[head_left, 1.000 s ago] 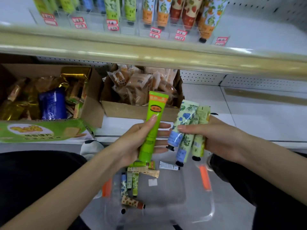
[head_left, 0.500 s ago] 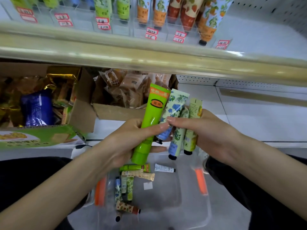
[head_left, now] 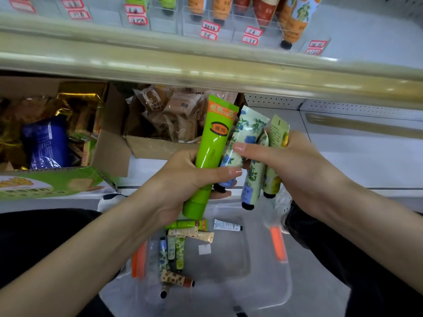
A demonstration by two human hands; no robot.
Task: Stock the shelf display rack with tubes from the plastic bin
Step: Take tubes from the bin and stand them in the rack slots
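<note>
moved: hands closed in, lime-green plastic tube (head_left: 212,154) now against the three floral-print tubes (head_left: 249,133) | left hand (head_left: 183,179) curled round the green one, right hand (head_left: 297,165) clutching the florals, prob pooling them | leftover tubes (head_left: 180,245) in the clear plastic bin (head_left: 263,271) below, clear acrylic rack (head_left: 238,24) above

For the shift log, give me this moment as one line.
left hand: grips green tube | right hand: holds patterned tubes | bin: loose tubes inside | rack: untouched
</note>
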